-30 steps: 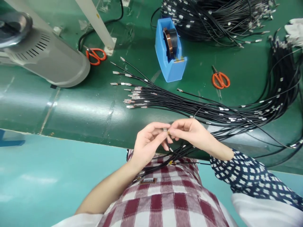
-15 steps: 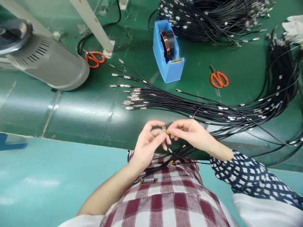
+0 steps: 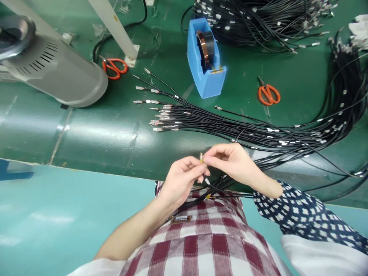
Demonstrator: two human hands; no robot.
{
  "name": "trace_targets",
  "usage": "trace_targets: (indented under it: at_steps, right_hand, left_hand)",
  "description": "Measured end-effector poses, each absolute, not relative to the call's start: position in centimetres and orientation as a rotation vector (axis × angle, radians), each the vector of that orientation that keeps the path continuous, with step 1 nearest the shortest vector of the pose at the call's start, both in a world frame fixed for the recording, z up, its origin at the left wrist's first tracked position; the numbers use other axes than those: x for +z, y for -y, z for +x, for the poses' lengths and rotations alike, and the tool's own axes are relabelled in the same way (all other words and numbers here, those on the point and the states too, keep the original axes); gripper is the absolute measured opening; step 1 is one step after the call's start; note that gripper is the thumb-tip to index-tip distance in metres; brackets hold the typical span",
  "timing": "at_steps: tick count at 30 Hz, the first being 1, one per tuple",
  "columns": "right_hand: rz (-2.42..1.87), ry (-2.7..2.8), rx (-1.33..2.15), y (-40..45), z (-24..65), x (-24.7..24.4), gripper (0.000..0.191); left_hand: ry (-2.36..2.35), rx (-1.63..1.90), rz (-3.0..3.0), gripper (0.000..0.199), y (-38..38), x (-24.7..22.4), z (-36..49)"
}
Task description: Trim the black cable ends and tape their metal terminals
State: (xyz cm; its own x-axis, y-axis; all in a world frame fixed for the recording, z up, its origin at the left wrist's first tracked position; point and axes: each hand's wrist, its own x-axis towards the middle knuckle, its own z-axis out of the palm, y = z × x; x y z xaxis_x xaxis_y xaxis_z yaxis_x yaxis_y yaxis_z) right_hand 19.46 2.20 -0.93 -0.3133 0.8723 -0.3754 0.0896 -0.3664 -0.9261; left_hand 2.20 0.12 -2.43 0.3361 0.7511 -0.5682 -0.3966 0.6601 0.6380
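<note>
The left hand (image 3: 179, 180) pinches a cable end (image 3: 201, 155); beside that grip, the right hand (image 3: 237, 163) grasps yellow tape (image 3: 201, 161); wrapping, seemingly, needs steadiness.

two hands (image 3: 180, 179), one tape dispenser (image 3: 211, 82), two pairs of scissors (image 3: 268, 94)

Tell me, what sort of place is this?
Probably a cable workshop or factory bench: there are piles of black cables with small metal ends, a blue tape dispenser and orange-handled scissors.
</note>
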Motion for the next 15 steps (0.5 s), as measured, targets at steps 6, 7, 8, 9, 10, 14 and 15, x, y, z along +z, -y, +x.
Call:
trace_targets:
  at_steps: [6, 7, 8, 9, 10, 14, 15]
  right_hand:
    - [-1.312, 1.189, 1.795, -2.5, 19.4, -0.8, 0.023]
    - [-1.3, 1.173, 1.803, -2.4, 19.4, -0.8, 0.025]
    - [-1.288, 1.157, 1.808, -2.4, 19.4, -0.9, 0.026]
    - [-1.274, 1.143, 1.812, -2.4, 19.4, -1.0, 0.028]
    - [-1.258, 1.128, 1.815, -2.3, 19.4, -1.2, 0.029]
    - [-1.18, 1.091, 1.831, -2.2, 19.3, -1.7, 0.031]
    - [-1.167, 1.088, 1.84, -2.2, 19.3, -1.8, 0.03]
  left_hand:
    - [-0.923, 0.769, 0.476, 0.028, 0.2, -2.4, 2.2]
    - [-0.92, 0.771, 0.484, 0.028, 0.2, -2.4, 2.2]
    - [-0.917, 0.772, 0.488, 0.028, 0.2, -2.3, 2.2]
    - [-0.913, 0.772, 0.491, 0.028, 0.2, -2.3, 2.3]
    - [-0.906, 0.768, 0.494, 0.028, 0.2, -2.3, 2.3]
    - [-0.896, 0.763, 0.501, 0.03, 0.2, -2.4, 2.3]
    - [-0.897, 0.765, 0.503, 0.03, 0.3, -2.4, 2.4]
